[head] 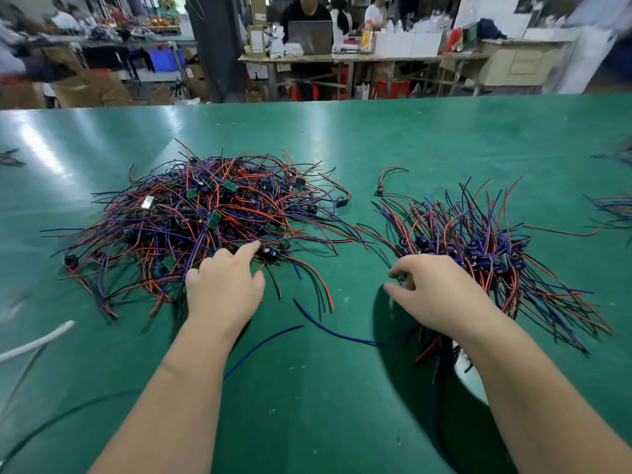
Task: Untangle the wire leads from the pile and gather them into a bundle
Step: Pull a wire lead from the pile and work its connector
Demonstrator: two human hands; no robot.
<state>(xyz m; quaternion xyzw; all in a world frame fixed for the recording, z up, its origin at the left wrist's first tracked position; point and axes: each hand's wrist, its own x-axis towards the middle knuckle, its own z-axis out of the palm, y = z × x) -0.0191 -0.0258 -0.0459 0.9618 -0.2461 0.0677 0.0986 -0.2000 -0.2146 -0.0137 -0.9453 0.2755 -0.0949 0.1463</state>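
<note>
Neither grip has closed firmly on anything that can be made out. The left hand lies palm-down at the near edge of the tangled pile of red, blue and black wire leads with small green circuit boards, forefinger stretched onto the strands and the other fingers loosely curled; whether it pinches a lead underneath cannot be told. The right hand rests at the near left edge of the gathered bundle of red, blue and black leads with dark blue components, fingers half-curled and spread, seemingly steadying it, not clasping it.

Judging from how things lie, the work looks part done, perhaps around the middle. The bundle on the right already holds many leads fanned out roughly one way, while the pile on the left is larger and knotted, so most of the sorting appears to remain. A few strays lie apart: a loose blue wire between the forearms, and a single small lead with a dark connector just beyond the bundle.

Everything sits on a glossy green worktop that shows glare streaks and small scuffs. A white cable crosses its near left corner. Beyond the far edge is a busy workshop: wooden tables crowded with white boxes and a grey laptop, cardboard cartons on the floor, red stools, and several people, blurred.
</note>
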